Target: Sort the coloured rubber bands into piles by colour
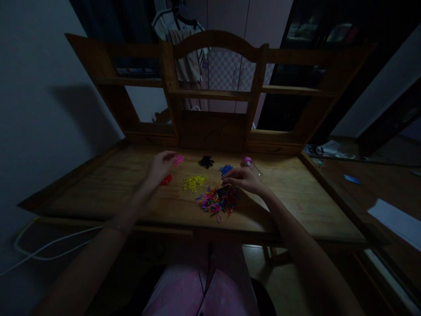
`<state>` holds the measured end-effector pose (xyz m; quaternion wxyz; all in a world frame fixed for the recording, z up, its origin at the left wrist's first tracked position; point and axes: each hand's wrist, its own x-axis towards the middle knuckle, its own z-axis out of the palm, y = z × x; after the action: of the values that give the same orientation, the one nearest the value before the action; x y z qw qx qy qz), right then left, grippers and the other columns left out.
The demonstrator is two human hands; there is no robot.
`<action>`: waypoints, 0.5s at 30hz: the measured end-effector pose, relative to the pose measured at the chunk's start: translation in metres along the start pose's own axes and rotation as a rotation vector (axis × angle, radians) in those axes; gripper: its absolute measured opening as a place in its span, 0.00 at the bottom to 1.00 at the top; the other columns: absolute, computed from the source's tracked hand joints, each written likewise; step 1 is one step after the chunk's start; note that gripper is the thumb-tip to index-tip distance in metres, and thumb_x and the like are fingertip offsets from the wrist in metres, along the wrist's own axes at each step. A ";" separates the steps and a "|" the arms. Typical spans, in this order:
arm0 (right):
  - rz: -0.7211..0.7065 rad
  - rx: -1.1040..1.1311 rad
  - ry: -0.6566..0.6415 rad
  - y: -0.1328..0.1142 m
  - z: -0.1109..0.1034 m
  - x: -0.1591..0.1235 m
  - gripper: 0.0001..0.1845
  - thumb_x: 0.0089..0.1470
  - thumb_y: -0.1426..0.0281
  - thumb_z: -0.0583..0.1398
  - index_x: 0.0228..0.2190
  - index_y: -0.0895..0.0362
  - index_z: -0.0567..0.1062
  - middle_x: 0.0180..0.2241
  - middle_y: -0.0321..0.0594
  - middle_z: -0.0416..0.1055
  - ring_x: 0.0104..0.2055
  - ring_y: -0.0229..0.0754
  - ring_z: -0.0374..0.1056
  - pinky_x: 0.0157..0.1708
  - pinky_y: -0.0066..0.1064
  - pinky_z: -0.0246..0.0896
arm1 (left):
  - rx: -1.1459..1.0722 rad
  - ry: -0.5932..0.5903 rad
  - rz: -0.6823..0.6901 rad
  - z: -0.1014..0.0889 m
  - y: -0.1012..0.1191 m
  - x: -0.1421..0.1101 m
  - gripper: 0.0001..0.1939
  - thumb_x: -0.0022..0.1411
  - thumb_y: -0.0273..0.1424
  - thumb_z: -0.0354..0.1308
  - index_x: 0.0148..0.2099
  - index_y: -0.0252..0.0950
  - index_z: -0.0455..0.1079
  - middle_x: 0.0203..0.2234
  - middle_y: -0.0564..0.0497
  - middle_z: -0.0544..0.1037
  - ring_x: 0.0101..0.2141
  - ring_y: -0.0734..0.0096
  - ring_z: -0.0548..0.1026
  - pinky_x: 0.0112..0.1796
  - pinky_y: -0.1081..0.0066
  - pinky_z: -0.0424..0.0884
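Small loops that look like rubber bands lie on the wooden desk in piles sorted by colour. My left hand (161,167) is over the far left piles, its fingers loosely apart and slightly blurred. Its fingertips are close to the pink bands (179,159), and the red bands (166,179) lie just below it. My right hand (246,180) hovers at the upper right edge of the mixed-colour pile (217,199), fingertips pinched together; what they hold is too small to make out. Blue bands (226,170) sit just beyond those fingertips. Yellow bands (194,183) and black bands (206,162) lie between my hands.
A small clear container with a pink top (247,161) lies behind my right hand. The desk (131,158) has a wooden shelf frame (210,94) along its back. A white cable (52,242) hangs at the left front. Paper (396,221) lies on the surface at right.
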<state>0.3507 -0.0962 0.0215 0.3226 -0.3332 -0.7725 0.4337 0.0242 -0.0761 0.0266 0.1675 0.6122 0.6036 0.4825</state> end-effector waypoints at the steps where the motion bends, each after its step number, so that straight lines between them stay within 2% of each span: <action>1: 0.007 0.008 0.001 0.000 0.001 0.000 0.13 0.54 0.62 0.63 0.36 0.58 0.78 0.36 0.44 0.78 0.38 0.41 0.75 0.38 0.31 0.69 | -0.007 -0.059 0.057 0.004 0.010 -0.011 0.13 0.59 0.35 0.58 0.44 0.35 0.74 0.41 0.46 0.78 0.42 0.63 0.76 0.44 0.64 0.72; 6: 0.056 0.054 -0.021 -0.005 0.003 -0.001 0.17 0.53 0.61 0.63 0.42 0.58 0.76 0.35 0.44 0.78 0.36 0.41 0.75 0.33 0.29 0.68 | -0.051 -0.294 0.231 0.034 0.066 -0.078 0.13 0.61 0.40 0.58 0.43 0.37 0.74 0.39 0.48 0.79 0.39 0.66 0.76 0.40 0.67 0.74; 8: 0.058 0.071 -0.025 -0.006 0.003 -0.002 0.20 0.53 0.62 0.63 0.45 0.58 0.74 0.31 0.41 0.78 0.33 0.40 0.74 0.30 0.28 0.67 | -0.059 -0.339 0.263 0.047 0.082 -0.094 0.12 0.60 0.38 0.59 0.43 0.37 0.74 0.37 0.49 0.78 0.37 0.67 0.77 0.39 0.68 0.74; 11: 0.048 0.077 -0.039 -0.006 0.003 -0.002 0.22 0.54 0.62 0.63 0.48 0.57 0.71 0.28 0.38 0.76 0.29 0.38 0.72 0.27 0.27 0.64 | -0.074 -0.357 0.319 0.063 0.094 -0.103 0.10 0.61 0.35 0.60 0.44 0.38 0.73 0.37 0.50 0.78 0.36 0.68 0.76 0.41 0.67 0.73; 15: 0.049 0.072 -0.058 -0.005 0.001 -0.001 0.24 0.54 0.61 0.62 0.50 0.57 0.69 0.23 0.34 0.72 0.23 0.35 0.67 0.22 0.25 0.58 | -0.086 -0.355 0.316 0.076 0.095 -0.096 0.05 0.62 0.31 0.58 0.40 0.38 0.72 0.37 0.50 0.78 0.39 0.66 0.76 0.42 0.67 0.71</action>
<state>0.3494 -0.0999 0.0250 0.3011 -0.3276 -0.7569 0.4786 0.1582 -0.1548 0.0278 0.2194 0.7665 0.4403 0.4128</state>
